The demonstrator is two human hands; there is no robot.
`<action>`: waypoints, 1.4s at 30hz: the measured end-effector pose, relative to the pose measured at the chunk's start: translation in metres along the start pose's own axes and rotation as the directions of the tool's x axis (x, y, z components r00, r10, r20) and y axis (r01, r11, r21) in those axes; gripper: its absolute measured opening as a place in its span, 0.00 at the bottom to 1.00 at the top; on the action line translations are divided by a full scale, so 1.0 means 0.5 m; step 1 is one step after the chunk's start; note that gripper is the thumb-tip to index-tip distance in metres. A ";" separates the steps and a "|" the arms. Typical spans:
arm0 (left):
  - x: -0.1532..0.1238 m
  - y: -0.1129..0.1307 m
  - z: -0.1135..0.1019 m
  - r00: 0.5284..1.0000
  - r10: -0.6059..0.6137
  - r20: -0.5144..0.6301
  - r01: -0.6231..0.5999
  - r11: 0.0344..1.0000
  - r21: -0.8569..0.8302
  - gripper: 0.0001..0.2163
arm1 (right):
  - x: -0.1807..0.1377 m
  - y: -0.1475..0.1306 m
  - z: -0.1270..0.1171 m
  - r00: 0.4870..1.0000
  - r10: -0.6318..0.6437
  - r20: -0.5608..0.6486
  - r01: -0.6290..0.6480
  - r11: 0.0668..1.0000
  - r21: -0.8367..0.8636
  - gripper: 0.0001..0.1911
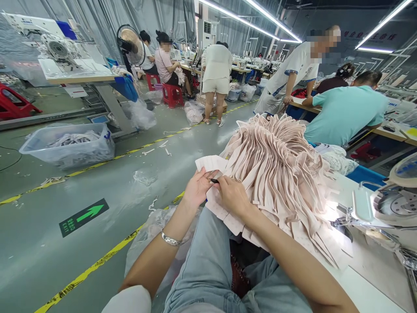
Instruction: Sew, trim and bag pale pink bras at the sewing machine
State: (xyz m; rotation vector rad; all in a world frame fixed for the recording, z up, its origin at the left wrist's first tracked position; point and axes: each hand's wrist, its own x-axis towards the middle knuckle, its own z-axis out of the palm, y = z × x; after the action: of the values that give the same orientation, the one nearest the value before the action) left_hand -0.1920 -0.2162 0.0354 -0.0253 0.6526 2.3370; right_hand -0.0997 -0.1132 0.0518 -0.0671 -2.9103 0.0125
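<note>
The right hand (233, 193) is closing its fingers around a small dark tool (214, 181), its tip pointing left toward the other palm, and that's the spot worth watching: a slip here could be nicking a finger or the cloth. The left hand (197, 189) is turning its palm up right beside it, fingertips meeting a pale fabric piece (211, 163) at the left end of the stack; whether they're really pinching it, I cannot tell. A loose hold there could be letting the piece skid. Now the big pink stack (276, 161): it's leaning in folds across the white table (361, 282), its near left edge spilling over by the jeans (202, 261). A tug or a knee bump could be sending pieces sliding to the floor (124, 191), where scraps are already lying, or into the plastic bag (159, 230) below. On the right, the sewing machine (391, 204) is standing close to the stack, so loose corners could be catching there.
</note>
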 end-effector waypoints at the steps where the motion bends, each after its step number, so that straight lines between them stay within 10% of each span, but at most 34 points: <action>1: 0.002 0.003 -0.001 1.000 0.007 -0.013 -0.007 1.000 0.008 0.06 | -0.005 0.000 0.001 0.998 -0.056 0.016 0.056 0.998 0.005 0.15; 7: 0.021 0.029 -0.017 0.998 0.064 -0.024 -0.065 0.998 -0.012 0.06 | -0.027 -0.009 -0.015 0.989 -0.133 0.069 0.132 0.991 0.022 0.22; 12: 0.005 0.017 -0.078 0.963 0.223 -0.154 -0.169 0.938 0.304 0.06 | -0.056 0.001 -0.039 0.969 -0.066 0.237 0.078 0.996 -0.042 0.27; 17: -0.028 -0.032 -0.136 0.977 0.105 -0.185 -0.017 0.905 0.425 0.12 | -0.088 0.014 -0.040 0.962 -0.023 0.271 0.052 0.994 -0.100 0.20; 32: -0.027 -0.013 -0.041 0.995 0.080 -0.063 -0.075 0.993 0.091 0.10 | -0.003 -0.007 -0.024 0.945 0.274 0.178 -0.280 0.960 0.013 0.12; 42: -0.070 -0.048 -0.094 0.985 0.049 -0.165 0.018 0.924 0.382 0.14 | -0.021 0.010 -0.028 0.955 0.258 0.145 -0.260 0.966 -0.005 0.12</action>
State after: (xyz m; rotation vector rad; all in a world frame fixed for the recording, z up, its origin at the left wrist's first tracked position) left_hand -0.1578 -0.2448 -0.0096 -0.0446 1.1908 2.1983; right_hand -0.0861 -0.1087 0.0630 -0.4638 -3.0220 0.0862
